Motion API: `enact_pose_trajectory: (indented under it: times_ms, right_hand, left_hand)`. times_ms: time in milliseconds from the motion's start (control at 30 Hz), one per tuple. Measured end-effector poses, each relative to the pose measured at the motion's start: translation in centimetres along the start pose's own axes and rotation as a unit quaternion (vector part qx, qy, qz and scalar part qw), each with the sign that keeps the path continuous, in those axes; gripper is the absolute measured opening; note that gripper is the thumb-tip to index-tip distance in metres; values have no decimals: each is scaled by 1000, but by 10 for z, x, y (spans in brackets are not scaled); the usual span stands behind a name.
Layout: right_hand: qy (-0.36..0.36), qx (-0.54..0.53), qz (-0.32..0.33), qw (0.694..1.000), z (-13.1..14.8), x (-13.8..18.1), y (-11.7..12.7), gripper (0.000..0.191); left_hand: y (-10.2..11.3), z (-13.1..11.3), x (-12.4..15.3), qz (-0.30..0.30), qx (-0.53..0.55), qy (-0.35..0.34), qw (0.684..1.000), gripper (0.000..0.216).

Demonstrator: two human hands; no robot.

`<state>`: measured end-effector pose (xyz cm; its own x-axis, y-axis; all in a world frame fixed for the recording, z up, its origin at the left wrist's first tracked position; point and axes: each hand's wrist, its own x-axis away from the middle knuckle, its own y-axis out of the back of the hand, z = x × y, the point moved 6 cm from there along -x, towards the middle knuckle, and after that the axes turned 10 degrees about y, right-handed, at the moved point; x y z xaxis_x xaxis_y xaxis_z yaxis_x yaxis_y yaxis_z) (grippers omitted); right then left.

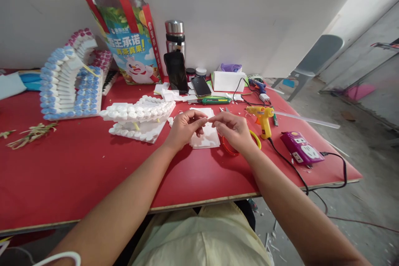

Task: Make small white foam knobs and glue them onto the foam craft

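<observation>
Pinching a tiny white bit, mid-frame

Left hand (184, 128) and right hand (232, 129) both nip a small white piece (208, 120) above the foam sheets (206, 135). I'd keep fingertips close, glue gun (263, 119) sits just right.

the table (77, 166) is red all over. under the fingers (199, 122) lie white sheets (205, 137); between the fingertips is a small white piece (208, 120). just right of the fingers sit a red ring (229, 149) and a yellow ring (257, 139), then a yellow glue gun (263, 118) with a black cord (289, 164), and a purple power strip (301, 148) with white sockets. left of the fingers stands a white model (140, 118); further left, a model (70, 83) in blue and white with pink-capped rows. beyond the fingers, a bag (131, 45) with red handles, green and blue print, and a black phone (176, 70).
</observation>
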<state>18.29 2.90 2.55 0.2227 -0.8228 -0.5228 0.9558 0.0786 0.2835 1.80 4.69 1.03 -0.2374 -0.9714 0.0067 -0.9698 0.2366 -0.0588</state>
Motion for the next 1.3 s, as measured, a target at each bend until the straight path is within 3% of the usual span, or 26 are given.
enact_pose_trajectory:
  times_ms: [133, 267, 533, 833, 1000, 1300]
  right_hand:
    - [-60, -84, -50, 993, -5, 0, 5, 20]
    - [-105, -135, -45, 984, -12, 1, -2, 22]
    - [-117, -154, -24, 981, -13, 2, -14, 25]
    - [-28, -36, 12, 999, -4, 1, -14, 22]
    - [74, 61, 28, 995, 11, 0, -12, 17]
    - [99, 105, 39, 989, 14, 0, -11, 17]
  left_hand:
    - [2, 8, -4, 19, 98, 46, 994, 30]
    - [1, 12, -6, 43, 177, 79, 980, 31]
    - [-3, 13, -6, 54, 195, 80, 976, 30]
    - [-1, 11, -4, 47, 139, 82, 986, 32]
    - [-2, 7, -2, 76, 101, 60, 990, 68]
    - [-2, -1, -1, 46, 56, 2, 997, 73]
